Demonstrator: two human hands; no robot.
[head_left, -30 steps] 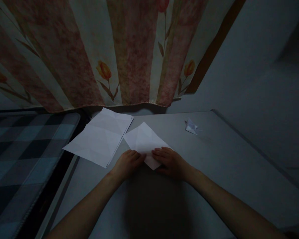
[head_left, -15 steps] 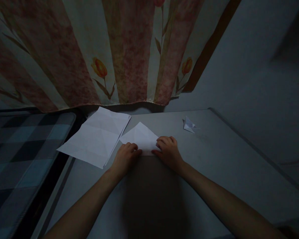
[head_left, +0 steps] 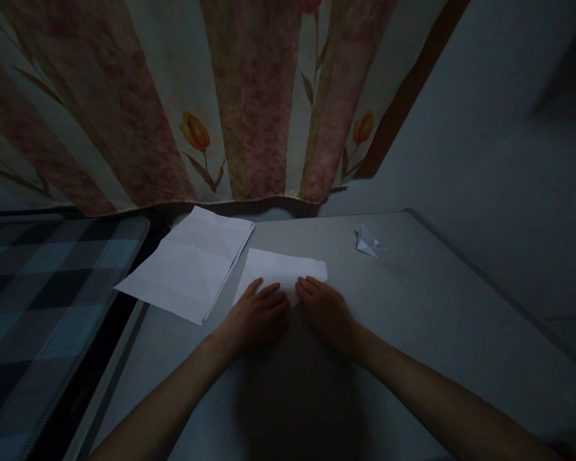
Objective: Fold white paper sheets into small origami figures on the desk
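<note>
Your sheet (head_left: 288, 264) looks like smooth, matt paper; stack (head_left: 182, 266) beside it ditto, w/ faint creases; small folded pc. (head_left: 366, 243) also matt paper. Your tabletop (head_left: 403, 333) is smooth, low sheen. Curtain (head_left: 264, 96): printed cloth, matt; mattress (head_left: 52, 301): checked fabric, matt.

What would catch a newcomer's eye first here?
Probably the striped tulip curtain hanging across the top. Below it, the left hand and right hand touch a white paper, with larger sheets to its left and a small folded paper piece farther right.
</note>
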